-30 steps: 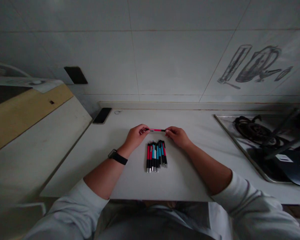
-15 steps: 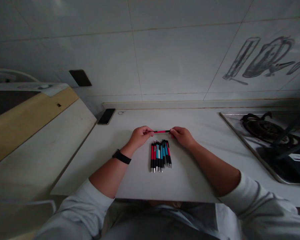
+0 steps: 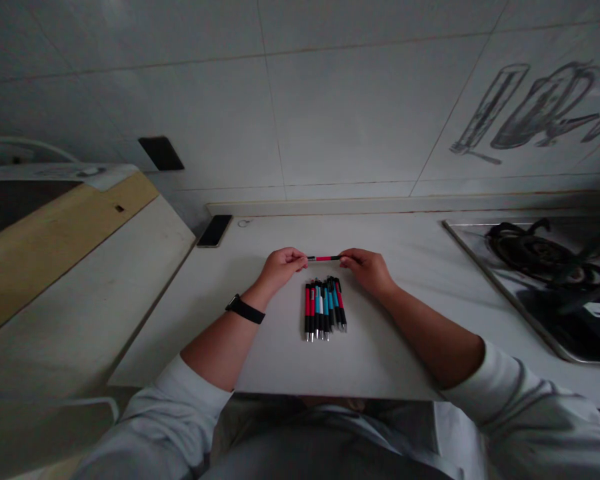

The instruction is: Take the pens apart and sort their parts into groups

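A red and black pen (image 3: 324,258) lies level between my two hands, just above or on the white countertop. My left hand (image 3: 284,267), with a black watch on its wrist, pinches the left end. At the other end, the fingers of my right hand (image 3: 366,268) are closed on the tip. Nearer to me, several pens (image 3: 323,310) in red, blue and white with black grips lie side by side in a row, their silver tips towards me. The ends of the held pen are hidden by my fingers.
A phone (image 3: 215,231) and a small ring (image 3: 243,223) lie at the back left of the countertop (image 3: 280,367). A gas stove (image 3: 545,257) is set in on the right. A slanted pale panel (image 3: 95,267) stands at the left, and a tiled wall (image 3: 340,120) runs behind.
The held pen seems to have turned a little about its length, with a different side showing. Both hands keep their grip. The whole view has shifted slightly.
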{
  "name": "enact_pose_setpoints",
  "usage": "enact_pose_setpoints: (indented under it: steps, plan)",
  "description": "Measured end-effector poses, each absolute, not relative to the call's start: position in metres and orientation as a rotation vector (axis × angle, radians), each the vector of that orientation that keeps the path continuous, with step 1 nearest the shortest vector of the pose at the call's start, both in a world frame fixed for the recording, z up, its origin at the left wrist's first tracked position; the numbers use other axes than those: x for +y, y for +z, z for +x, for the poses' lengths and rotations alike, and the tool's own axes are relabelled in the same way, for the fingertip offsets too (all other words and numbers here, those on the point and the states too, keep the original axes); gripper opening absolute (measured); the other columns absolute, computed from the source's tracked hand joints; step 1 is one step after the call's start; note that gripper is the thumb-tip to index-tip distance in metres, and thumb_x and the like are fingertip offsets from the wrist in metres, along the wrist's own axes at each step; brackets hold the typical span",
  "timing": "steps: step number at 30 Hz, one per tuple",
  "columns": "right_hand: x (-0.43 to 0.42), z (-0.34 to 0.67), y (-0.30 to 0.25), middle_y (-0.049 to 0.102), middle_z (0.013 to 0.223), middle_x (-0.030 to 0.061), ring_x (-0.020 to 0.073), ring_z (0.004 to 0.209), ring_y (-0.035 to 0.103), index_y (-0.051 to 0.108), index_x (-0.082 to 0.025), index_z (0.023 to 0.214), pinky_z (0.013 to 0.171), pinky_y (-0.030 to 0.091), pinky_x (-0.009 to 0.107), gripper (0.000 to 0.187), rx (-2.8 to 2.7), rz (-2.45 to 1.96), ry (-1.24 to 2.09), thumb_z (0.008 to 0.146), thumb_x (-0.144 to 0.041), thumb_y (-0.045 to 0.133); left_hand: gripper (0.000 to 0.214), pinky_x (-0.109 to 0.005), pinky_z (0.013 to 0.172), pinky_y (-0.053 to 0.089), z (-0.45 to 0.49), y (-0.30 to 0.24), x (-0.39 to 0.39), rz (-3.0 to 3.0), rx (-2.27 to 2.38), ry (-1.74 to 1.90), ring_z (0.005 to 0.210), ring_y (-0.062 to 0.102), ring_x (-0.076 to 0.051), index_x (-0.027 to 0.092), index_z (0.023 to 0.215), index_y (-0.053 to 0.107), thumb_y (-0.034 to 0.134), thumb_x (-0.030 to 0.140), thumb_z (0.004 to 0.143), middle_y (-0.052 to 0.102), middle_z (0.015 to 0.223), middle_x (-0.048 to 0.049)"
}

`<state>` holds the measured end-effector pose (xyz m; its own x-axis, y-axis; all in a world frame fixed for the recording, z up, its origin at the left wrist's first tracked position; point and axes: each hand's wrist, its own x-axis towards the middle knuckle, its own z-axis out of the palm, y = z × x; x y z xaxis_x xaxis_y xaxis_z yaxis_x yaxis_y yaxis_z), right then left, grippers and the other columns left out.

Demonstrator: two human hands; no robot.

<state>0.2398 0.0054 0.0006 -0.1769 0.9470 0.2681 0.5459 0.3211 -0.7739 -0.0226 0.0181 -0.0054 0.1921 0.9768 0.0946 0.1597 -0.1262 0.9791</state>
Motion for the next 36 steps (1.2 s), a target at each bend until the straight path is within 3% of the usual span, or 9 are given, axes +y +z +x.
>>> enact_pose_setpoints:
  steps: [6,15,27,36]
  plan:
    - [0.005,0.242,0.002,0.072,0.076,0.0039,0.0188,0.072,0.064,0.072,-0.019,0.097,0.072,0.046,0.029,0.032,-1.911,-1.332,0.680,0.096,-0.043,0.050,0.020,-0.031,0.086,0.053,-0.023,0.000,0.012,1.796,1.263,1.171,0.087,0.069,-0.018,0.018,0.095,0.075,0.072,0.035,0.085,0.077,0.093,-0.0047]
    - [0.006,0.240,-0.002,0.069,0.077,0.0027,0.0169,0.071,0.060,0.073,-0.019,0.099,0.071,0.044,0.028,0.035,-2.097,-1.261,0.781,0.098,-0.042,0.047,0.014,-0.034,0.093,0.054,-0.025,0.012,0.004,2.017,1.271,1.143,0.095,0.071,-0.020,0.021,0.097,0.078,0.072,0.029,0.088,0.078,0.099,-0.0054]
    - [0.005,0.242,-0.002,0.078,0.107,0.0081,0.0224,0.093,0.070,0.079,-0.022,0.108,0.086,0.052,0.034,0.028,-1.997,-1.244,0.544,0.095,-0.036,0.059,0.032,-0.035,0.084,0.057,-0.021,-0.008,0.016,1.480,1.130,1.031,0.084,0.072,-0.020,0.013,0.096,0.076,0.082,0.038,0.076,0.079,0.092,-0.0101]
    - [0.005,0.238,-0.006,0.078,0.101,0.0057,0.0193,0.084,0.069,0.078,-0.023,0.108,0.078,0.052,0.030,0.026,-2.042,-1.229,0.585,0.095,-0.035,0.059,0.012,-0.032,0.083,0.055,-0.024,0.002,0.009,1.993,1.249,1.114,0.086,0.071,-0.018,0.021,0.095,0.078,0.074,0.029,0.086,0.078,0.095,-0.0037]
